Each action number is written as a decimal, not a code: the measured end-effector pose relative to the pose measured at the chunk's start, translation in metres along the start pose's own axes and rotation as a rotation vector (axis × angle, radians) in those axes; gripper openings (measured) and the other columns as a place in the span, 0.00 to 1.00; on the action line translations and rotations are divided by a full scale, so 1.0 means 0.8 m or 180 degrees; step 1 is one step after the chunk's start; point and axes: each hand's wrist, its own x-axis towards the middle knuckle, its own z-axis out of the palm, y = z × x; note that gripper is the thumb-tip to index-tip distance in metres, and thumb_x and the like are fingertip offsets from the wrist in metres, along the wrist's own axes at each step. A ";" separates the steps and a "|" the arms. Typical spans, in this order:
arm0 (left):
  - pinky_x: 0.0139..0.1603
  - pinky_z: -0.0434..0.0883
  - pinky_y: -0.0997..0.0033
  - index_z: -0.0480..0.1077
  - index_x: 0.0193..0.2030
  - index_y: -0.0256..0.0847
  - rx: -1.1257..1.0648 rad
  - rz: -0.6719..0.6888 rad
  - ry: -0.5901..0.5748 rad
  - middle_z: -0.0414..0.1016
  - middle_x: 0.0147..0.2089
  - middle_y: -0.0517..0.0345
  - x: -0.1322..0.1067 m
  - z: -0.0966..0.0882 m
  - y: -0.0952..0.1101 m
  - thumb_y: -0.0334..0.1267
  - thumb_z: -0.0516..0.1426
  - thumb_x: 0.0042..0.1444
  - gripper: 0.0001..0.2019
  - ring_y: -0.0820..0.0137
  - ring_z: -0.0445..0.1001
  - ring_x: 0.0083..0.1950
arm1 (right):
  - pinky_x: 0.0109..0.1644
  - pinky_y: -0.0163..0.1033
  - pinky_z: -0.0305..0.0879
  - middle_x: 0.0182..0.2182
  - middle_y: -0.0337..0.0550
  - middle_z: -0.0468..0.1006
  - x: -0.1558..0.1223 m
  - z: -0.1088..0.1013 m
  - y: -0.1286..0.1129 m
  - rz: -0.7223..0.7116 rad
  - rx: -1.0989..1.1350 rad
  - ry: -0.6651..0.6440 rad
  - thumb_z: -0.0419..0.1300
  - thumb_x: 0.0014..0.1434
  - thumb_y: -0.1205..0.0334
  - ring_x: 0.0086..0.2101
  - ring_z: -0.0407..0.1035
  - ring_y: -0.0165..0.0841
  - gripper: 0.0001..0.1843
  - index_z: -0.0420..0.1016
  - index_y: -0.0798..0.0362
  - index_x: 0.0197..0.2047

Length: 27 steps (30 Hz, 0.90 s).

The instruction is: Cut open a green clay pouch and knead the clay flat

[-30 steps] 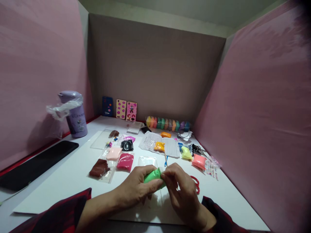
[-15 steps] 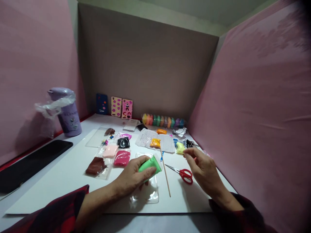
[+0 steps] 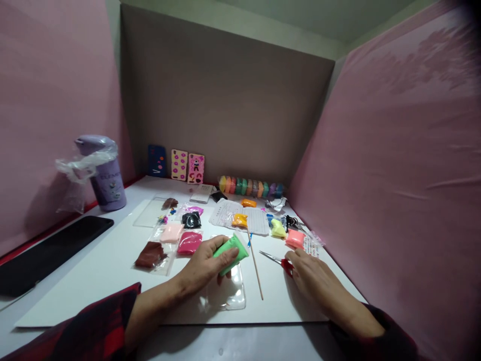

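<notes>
My left hand (image 3: 210, 263) is closed round a bright green packet of clay (image 3: 232, 254), its clear wrapper edge pointing up and right. Under that hand lies a clear phone case (image 3: 236, 293), partly covered. At the right, my right hand (image 3: 313, 278) has its fingers closed on the red handles of a pair of scissors (image 3: 287, 267), whose blades point left on the white board. Between the two hands lies a thin wooden stick (image 3: 257, 271). Just beyond my right hand is a coral clay packet (image 3: 295, 238), with a yellow clay packet (image 3: 278, 228) near it.
Brown (image 3: 150, 255), crimson (image 3: 190, 243) and black clay packets (image 3: 191, 219) lie left of centre on the white board (image 3: 93, 296). An open notebook (image 3: 225, 213) sits behind, under an orange packet (image 3: 239, 219). A purple tumbler (image 3: 107, 175) and a black phone (image 3: 56, 255) are at the left.
My right hand has moved down from near the yellow packet onto the scissors' handles, uncovering the coral packet. The left hand still holds the green packet.
</notes>
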 end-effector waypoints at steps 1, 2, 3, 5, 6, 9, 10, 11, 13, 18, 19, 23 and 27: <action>0.20 0.62 0.78 0.65 0.34 0.36 -0.0078 0.0003 -0.0010 0.67 0.23 0.61 0.000 -0.001 0.000 0.54 0.57 0.53 0.20 0.75 0.64 0.22 | 0.26 0.37 0.48 0.26 0.44 0.70 0.001 -0.002 0.002 0.0016 0.0087 0.0010 0.50 0.55 0.75 0.23 0.64 0.34 0.10 0.67 0.54 0.27; 0.21 0.63 0.77 0.65 0.35 0.36 -0.0162 0.0004 -0.0015 0.67 0.23 0.61 0.001 -0.001 0.000 0.54 0.58 0.52 0.20 0.75 0.65 0.23 | 0.26 0.37 0.49 0.25 0.44 0.70 0.003 -0.004 0.003 0.0057 0.0220 0.0010 0.51 0.54 0.75 0.23 0.64 0.34 0.09 0.67 0.54 0.27; 0.21 0.64 0.77 0.66 0.35 0.36 -0.0249 0.0005 -0.0014 0.68 0.24 0.61 0.002 -0.002 0.000 0.54 0.58 0.51 0.20 0.74 0.66 0.24 | 0.26 0.36 0.49 0.24 0.42 0.70 0.005 -0.007 0.005 0.0103 0.0357 0.0005 0.52 0.54 0.75 0.23 0.64 0.33 0.09 0.67 0.54 0.27; 0.21 0.65 0.77 0.66 0.36 0.36 -0.0435 -0.0001 0.0000 0.69 0.27 0.59 0.003 -0.004 -0.002 0.53 0.60 0.50 0.20 0.73 0.67 0.26 | 0.26 0.35 0.50 0.22 0.39 0.69 0.007 -0.016 0.005 0.0175 0.0730 -0.0017 0.54 0.52 0.74 0.22 0.63 0.32 0.07 0.68 0.53 0.28; 0.21 0.65 0.77 0.67 0.36 0.36 -0.0525 -0.0008 0.0003 0.69 0.28 0.58 0.004 -0.004 -0.002 0.53 0.60 0.50 0.20 0.73 0.68 0.26 | 0.25 0.34 0.51 0.22 0.38 0.69 0.008 -0.021 0.004 0.0215 0.0979 -0.0038 0.54 0.51 0.74 0.22 0.62 0.31 0.07 0.69 0.53 0.29; 0.22 0.65 0.77 0.68 0.37 0.36 -0.0734 -0.0036 0.0026 0.70 0.32 0.57 0.004 -0.005 -0.003 0.50 0.62 0.49 0.18 0.72 0.69 0.29 | 0.26 0.33 0.53 0.24 0.36 0.71 0.006 -0.035 -0.005 0.0271 0.2057 -0.0172 0.52 0.50 0.76 0.23 0.62 0.28 0.12 0.70 0.52 0.35; 0.23 0.66 0.77 0.69 0.38 0.36 -0.0807 -0.0045 0.0028 0.71 0.32 0.57 0.004 -0.005 -0.003 0.49 0.62 0.49 0.18 0.72 0.70 0.30 | 0.26 0.32 0.54 0.24 0.35 0.70 0.005 -0.038 -0.010 0.0267 0.2471 -0.0267 0.52 0.50 0.76 0.24 0.61 0.28 0.13 0.69 0.52 0.36; 0.23 0.65 0.78 0.69 0.38 0.36 -0.0896 -0.0048 0.0030 0.71 0.32 0.56 0.004 -0.004 -0.002 0.48 0.62 0.49 0.17 0.72 0.70 0.30 | 0.26 0.32 0.54 0.23 0.34 0.68 0.002 -0.041 -0.015 0.0251 0.2810 -0.0362 0.52 0.50 0.76 0.23 0.60 0.27 0.13 0.69 0.52 0.37; 0.24 0.65 0.78 0.69 0.40 0.36 -0.1098 -0.0047 0.0016 0.73 0.33 0.55 0.004 -0.005 -0.002 0.47 0.63 0.49 0.17 0.72 0.71 0.31 | 0.25 0.31 0.53 0.22 0.32 0.64 -0.002 -0.045 -0.026 0.0221 0.3279 -0.0532 0.57 0.51 0.74 0.23 0.57 0.26 0.11 0.69 0.53 0.38; 0.24 0.66 0.76 0.70 0.40 0.36 -0.1430 -0.0078 -0.0241 0.74 0.33 0.52 0.005 -0.008 0.000 0.44 0.62 0.50 0.15 0.70 0.72 0.30 | 0.25 0.30 0.54 0.24 0.31 0.63 -0.007 -0.057 -0.047 0.0150 0.3689 -0.0917 0.64 0.49 0.69 0.24 0.54 0.25 0.14 0.67 0.52 0.39; 0.25 0.67 0.76 0.70 0.41 0.36 -0.1447 -0.0079 -0.0315 0.74 0.34 0.52 0.005 -0.009 0.000 0.44 0.62 0.51 0.15 0.70 0.72 0.31 | 0.26 0.30 0.54 0.25 0.31 0.63 -0.007 -0.060 -0.050 0.0116 0.3723 -0.1009 0.64 0.50 0.68 0.25 0.55 0.25 0.14 0.67 0.52 0.39; 0.27 0.67 0.75 0.70 0.46 0.37 -0.1448 -0.0074 -0.0598 0.75 0.35 0.50 0.003 -0.010 0.001 0.43 0.61 0.52 0.17 0.69 0.73 0.32 | 0.27 0.31 0.53 0.25 0.31 0.64 -0.005 -0.067 -0.058 0.0090 0.3784 -0.1164 0.64 0.50 0.68 0.25 0.55 0.25 0.13 0.66 0.52 0.39; 0.28 0.66 0.75 0.70 0.48 0.38 -0.1412 -0.0144 -0.0712 0.75 0.35 0.50 0.001 -0.010 0.001 0.43 0.62 0.52 0.19 0.69 0.73 0.32 | 0.26 0.31 0.51 0.24 0.30 0.62 -0.004 -0.066 -0.061 0.0105 0.4047 -0.1167 0.63 0.51 0.67 0.25 0.54 0.25 0.13 0.65 0.52 0.39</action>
